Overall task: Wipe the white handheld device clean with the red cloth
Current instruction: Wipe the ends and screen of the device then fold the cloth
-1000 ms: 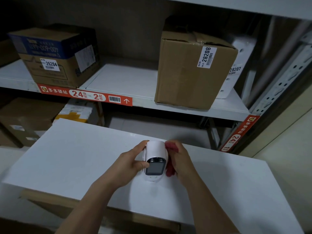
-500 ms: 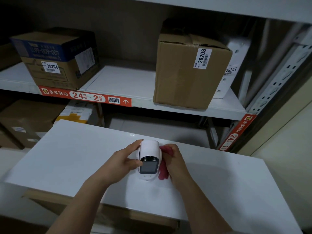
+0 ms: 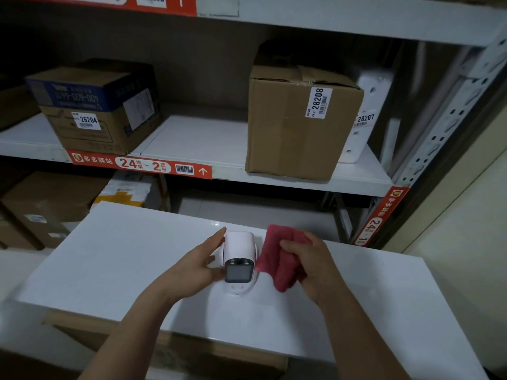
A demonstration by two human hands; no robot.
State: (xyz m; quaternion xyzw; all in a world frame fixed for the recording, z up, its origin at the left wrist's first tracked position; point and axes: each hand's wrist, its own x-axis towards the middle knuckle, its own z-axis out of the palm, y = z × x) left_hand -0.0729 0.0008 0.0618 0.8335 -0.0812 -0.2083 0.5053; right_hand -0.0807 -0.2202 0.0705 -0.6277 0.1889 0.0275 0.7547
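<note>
White handheld device (image 3: 239, 260) lying on the white tabletop (image 3: 109, 259), dark screen and a row of small lenses facing up toward the camera, rounded body pointing away toward the shelving. Left hand (image 3: 192, 266) against the device's left flank, fingers fairly straight and loosely spread, fingertips reaching along its far end, thumb near the screen edge; touching rather than wrapped round it, as far as can be told. Right hand (image 3: 312, 266) just right of the device, fingers curled round a bunched red cloth (image 3: 279, 257), thumb across the top of the fabric. Cloth hanging to the right of the device, its near edge close beside the device's right side; contact between the two not clear from this angle. Behind the device, a white shelf (image 3: 197, 141) with a red label strip (image 3: 140, 165) marked 24-2. On that shelf, left of the device, a brown box with a blue band (image 3: 96, 108) labelled 26204; right of the device, a taller plain cardboard box (image 3: 296, 127) labelled 28208, with a white packet (image 3: 366, 119) marked 28207 leaning behind it. Below the shelf, far left of the device, more cartons (image 3: 49, 204) in shadow.
</note>
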